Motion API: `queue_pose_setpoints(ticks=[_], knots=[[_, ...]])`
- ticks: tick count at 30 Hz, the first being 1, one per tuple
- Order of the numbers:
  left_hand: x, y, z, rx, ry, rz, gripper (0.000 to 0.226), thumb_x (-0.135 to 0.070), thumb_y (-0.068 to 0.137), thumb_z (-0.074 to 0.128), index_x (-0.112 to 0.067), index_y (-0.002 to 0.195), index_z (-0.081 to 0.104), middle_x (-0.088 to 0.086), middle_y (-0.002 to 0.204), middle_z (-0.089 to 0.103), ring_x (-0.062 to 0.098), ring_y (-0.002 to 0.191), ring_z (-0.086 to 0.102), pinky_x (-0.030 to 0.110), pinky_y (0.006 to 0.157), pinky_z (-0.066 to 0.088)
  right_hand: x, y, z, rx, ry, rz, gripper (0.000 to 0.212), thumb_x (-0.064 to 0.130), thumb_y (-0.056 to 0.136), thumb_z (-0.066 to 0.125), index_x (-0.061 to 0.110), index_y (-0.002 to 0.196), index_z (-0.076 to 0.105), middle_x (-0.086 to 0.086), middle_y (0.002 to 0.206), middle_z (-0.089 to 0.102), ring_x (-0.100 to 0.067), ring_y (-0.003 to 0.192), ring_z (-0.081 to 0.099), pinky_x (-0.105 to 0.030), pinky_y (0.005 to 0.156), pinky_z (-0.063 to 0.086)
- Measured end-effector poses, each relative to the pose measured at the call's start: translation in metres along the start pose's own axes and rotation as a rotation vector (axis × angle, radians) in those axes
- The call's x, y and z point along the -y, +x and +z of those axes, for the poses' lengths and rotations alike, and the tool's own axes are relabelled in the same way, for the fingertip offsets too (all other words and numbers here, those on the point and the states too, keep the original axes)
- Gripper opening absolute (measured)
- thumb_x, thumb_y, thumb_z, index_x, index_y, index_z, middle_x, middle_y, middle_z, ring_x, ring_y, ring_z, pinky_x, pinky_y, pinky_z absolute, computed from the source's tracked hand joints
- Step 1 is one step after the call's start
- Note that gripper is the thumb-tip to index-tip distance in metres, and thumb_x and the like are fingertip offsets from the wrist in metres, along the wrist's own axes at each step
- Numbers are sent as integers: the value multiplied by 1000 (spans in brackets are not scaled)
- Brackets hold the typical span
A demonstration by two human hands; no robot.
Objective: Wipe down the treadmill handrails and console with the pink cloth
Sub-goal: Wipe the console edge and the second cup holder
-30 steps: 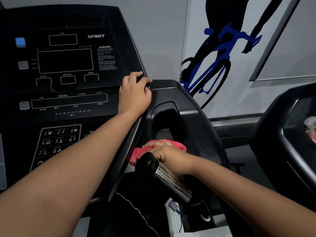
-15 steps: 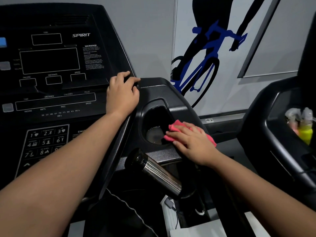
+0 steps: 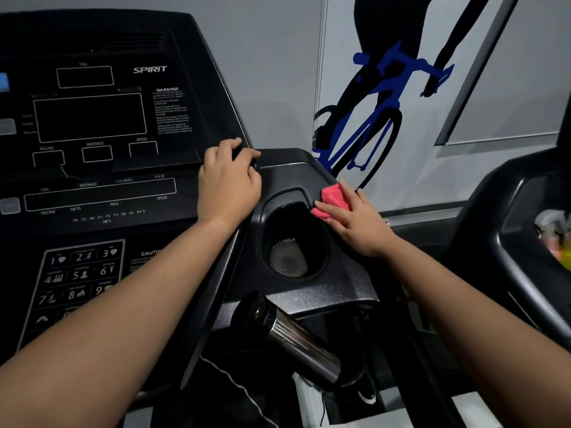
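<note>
Head view: my right hand (image 3: 360, 225) presses the cloth (image 3: 332, 200) with straight fingers on the cup holder (image 3: 279, 196), at its far right rim; my left hand (image 3: 227, 186) grips the right edge of the console (image 3: 92, 118).

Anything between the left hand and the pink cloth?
Head view: between left hand and pink cloth only bare console housing, above the cup holder.
</note>
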State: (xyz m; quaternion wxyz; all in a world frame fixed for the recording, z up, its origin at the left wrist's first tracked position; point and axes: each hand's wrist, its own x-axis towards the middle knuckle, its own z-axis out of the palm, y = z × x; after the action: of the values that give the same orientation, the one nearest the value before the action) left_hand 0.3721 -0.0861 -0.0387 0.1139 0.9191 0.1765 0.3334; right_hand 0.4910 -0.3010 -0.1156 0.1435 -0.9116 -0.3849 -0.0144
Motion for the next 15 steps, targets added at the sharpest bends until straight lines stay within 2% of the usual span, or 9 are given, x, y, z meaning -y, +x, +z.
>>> queue_pose_setpoints(ticks=[2, 4, 8, 11, 15], knots=[[0, 1, 1, -1, 10, 3, 31, -15, 88, 51, -19, 116, 65, 4, 136, 47, 27, 123, 40, 42, 99, 36, 7, 14, -3, 37, -69, -29, 43, 46, 99, 32, 53, 141, 25, -1, 159, -12, -39, 144, -1, -53, 116, 8], [2, 3, 1, -5, 17, 5, 31, -15, 88, 52, -19, 115, 65, 4, 135, 48, 27, 122, 41, 42, 98, 36, 15, 28, -5, 2, -124, -100, 45, 44, 100, 32, 53, 142, 20, -2, 159, -15, -38, 144, -5, -55, 115, 7], [1, 4, 1, -9, 21, 3, 29, -16, 87, 52, -19, 113, 64, 5, 131, 48, 27, 120, 40, 41, 96, 36, 23, 50, 2, -97, -247, -271, 49, 43, 98, 34, 50, 144, 18, -2, 159, -7, -42, 143, -7, -62, 112, 4], [1, 4, 1, -14, 30, 3, 27, -17, 86, 53, -19, 111, 63, 5, 129, 48, 27, 118, 41, 42, 95, 37, 35, 65, 9, -180, -308, -374, 51, 46, 95, 27, 44, 145, 18, -5, 159, 10, -44, 143, 2, -65, 109, 8], [1, 5, 1, -5, 46, 2, 26, -18, 87, 52, -19, 111, 62, 5, 129, 47, 26, 117, 40, 40, 94, 36, 49, 76, 20, -284, -377, -461, 56, 45, 94, 31, 28, 147, 25, -11, 153, 30, -45, 138, 25, -66, 105, 18]])
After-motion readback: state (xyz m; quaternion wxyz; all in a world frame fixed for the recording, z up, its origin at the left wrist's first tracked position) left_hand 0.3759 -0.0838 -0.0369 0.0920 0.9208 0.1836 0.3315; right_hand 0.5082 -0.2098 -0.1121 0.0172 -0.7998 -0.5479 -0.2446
